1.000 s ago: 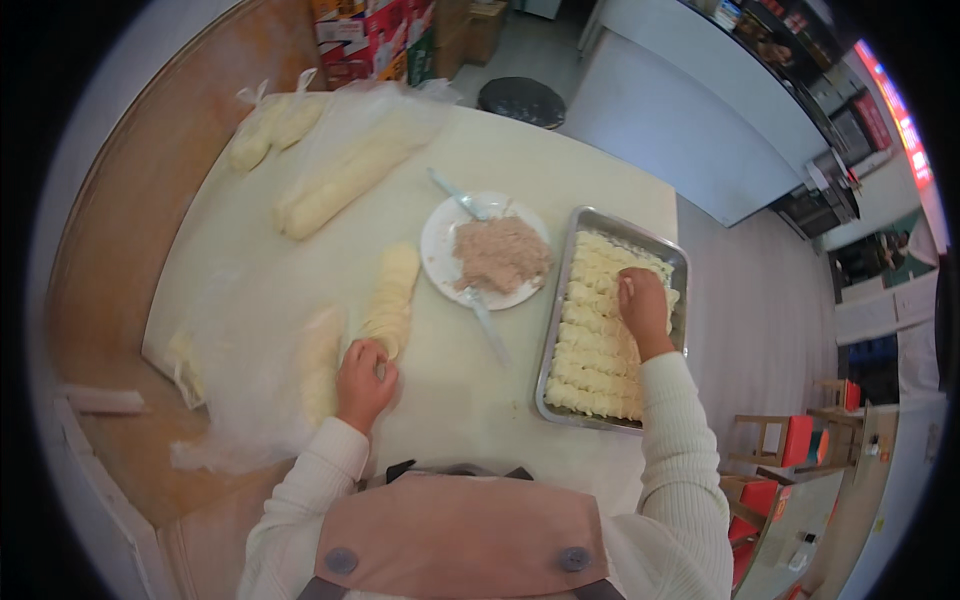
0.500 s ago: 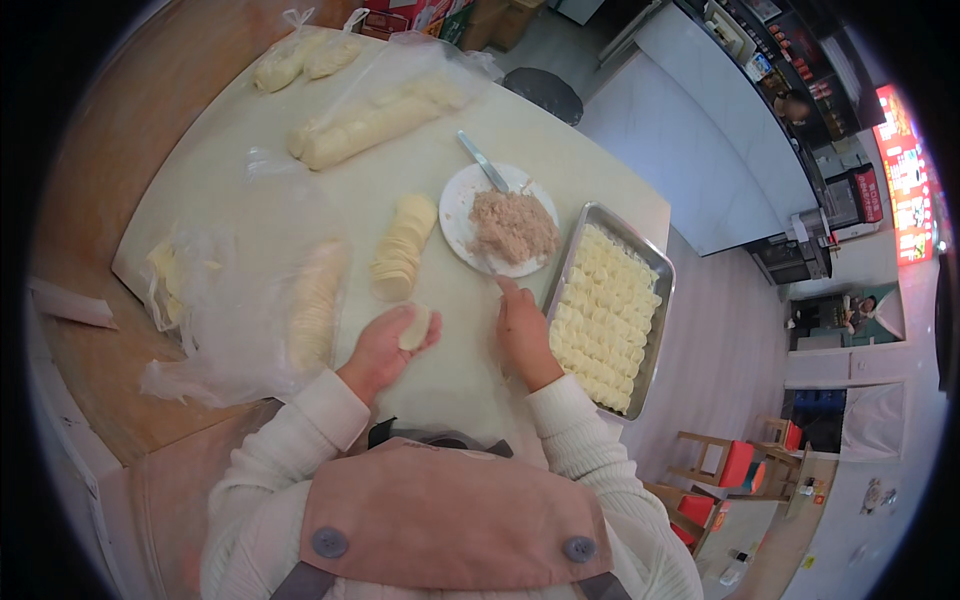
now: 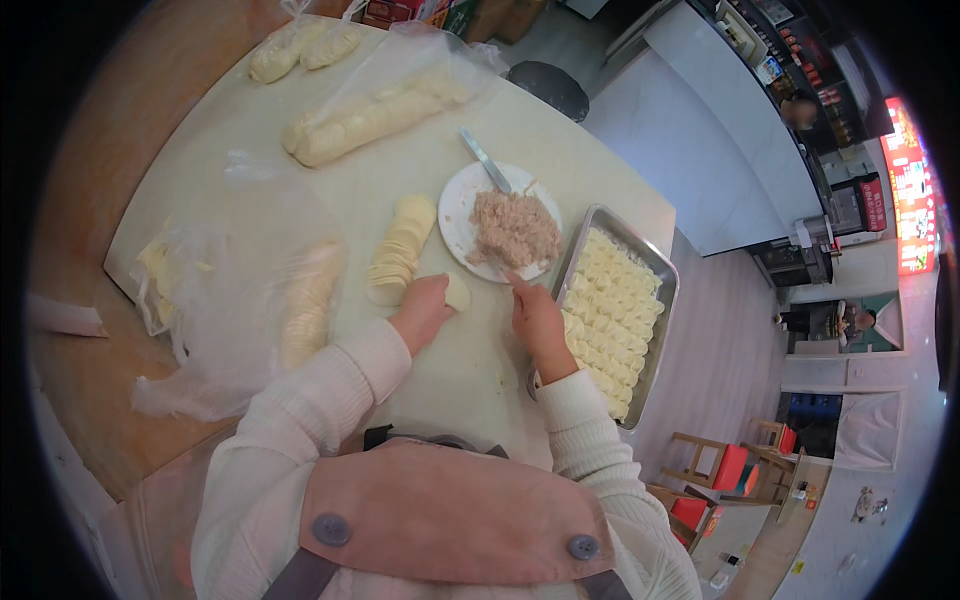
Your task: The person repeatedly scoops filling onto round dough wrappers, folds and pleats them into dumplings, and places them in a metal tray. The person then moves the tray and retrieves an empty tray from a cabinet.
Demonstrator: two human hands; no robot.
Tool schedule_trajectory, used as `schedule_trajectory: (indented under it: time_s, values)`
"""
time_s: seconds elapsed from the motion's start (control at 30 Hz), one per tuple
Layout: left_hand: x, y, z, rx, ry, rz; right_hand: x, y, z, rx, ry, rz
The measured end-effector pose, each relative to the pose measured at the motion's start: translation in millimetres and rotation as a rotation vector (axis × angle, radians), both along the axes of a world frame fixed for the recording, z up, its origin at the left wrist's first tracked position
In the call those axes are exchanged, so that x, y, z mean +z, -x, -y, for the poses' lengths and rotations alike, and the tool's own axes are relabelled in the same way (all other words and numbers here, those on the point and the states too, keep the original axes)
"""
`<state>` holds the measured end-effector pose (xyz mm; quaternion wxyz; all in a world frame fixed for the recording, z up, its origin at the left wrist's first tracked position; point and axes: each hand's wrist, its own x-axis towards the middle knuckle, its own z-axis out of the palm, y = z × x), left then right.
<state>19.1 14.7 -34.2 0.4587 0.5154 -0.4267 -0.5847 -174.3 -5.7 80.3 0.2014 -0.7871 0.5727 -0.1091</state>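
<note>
My left hand is closed, back of the hand up, on a thin round dough wrapper that sticks out past the fingertips. Just beyond that hand lies a fanned stack of pale round wrappers. My right hand is closed at the near rim of a white plate, its fingertips by the meat filling. A thin tool seems to be in its fingers, mostly hidden. A flat knife-like utensil rests on the plate's far side. To the right, a metal tray holds rows of pleated dumplings.
Left on the pale table lies a clear plastic bag with another wrapper stack. Farther back are a bagged dough roll and smaller bagged dough pieces. Beyond the table stand a black round bin and red-seated stools.
My left hand has turned palm-down and moved right and slightly farther away, carrying the wrapper toward the plate. My right hand has shifted slightly right, still at the plate's near rim.
</note>
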Motion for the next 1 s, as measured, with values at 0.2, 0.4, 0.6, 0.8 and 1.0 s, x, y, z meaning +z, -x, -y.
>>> schedule_trajectory:
  time_s: [0.2,0.4,0.6,0.8,1.0]
  values:
    - [36,10,29,0.356,-0.432,-0.844,-7,6,-6,-0.012,-0.021,0.123]
    - [29,14,35,0.365,-0.397,-0.911,-7,-11,-34,0.042,-0.085,0.137]
    - [36,1,7,0.333,-0.218,-0.489,17,4,-46,0.053,-0.145,0.416]
    - [81,2,7,0.327,-0.357,-0.985,38,-1,-30,-0.315,-0.697,0.819]
    - [91,1,10,0.319,-0.301,-0.986,30,-8,-37,-0.127,-0.396,0.714]
